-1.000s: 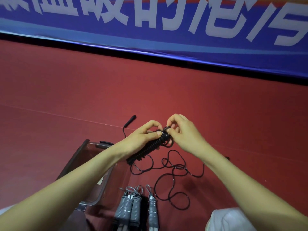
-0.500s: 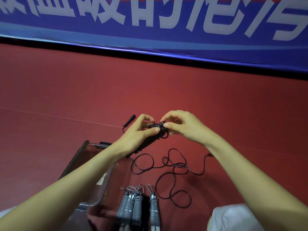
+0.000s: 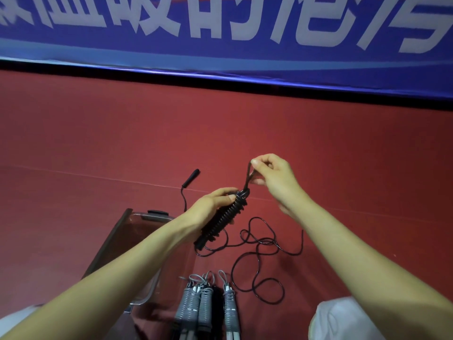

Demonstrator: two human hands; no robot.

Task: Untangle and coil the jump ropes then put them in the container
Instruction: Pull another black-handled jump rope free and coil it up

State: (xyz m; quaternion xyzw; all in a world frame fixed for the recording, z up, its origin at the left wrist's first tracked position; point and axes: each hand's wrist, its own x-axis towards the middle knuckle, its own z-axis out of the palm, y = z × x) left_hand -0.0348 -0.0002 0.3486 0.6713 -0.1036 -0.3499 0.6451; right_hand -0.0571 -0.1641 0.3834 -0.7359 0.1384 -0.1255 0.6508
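Note:
My left hand [image 3: 215,202] grips a black jump rope bundle [image 3: 224,220], its cord wound tightly around the handles, held tilted above the red floor. My right hand [image 3: 272,176] pinches a loop of that cord [image 3: 247,177] and holds it up from the bundle's top end. A second black rope lies loose and tangled [image 3: 259,256] on the floor below my hands, with one black handle [image 3: 191,176] lying farther back left. Several coiled grey ropes [image 3: 204,307] lie in a clear plastic container [image 3: 137,224] near the bottom centre.
The floor is red matting with a thin pale line [image 3: 98,176] across it. A blue banner with white characters [image 3: 220,33] runs along the back. White-clothed knees [image 3: 343,320] show at the bottom corners.
My right hand has pulled a loop of cord up and away from the bundle's top, where both hands were working close together before. The bundle in my left hand has tilted more upright.

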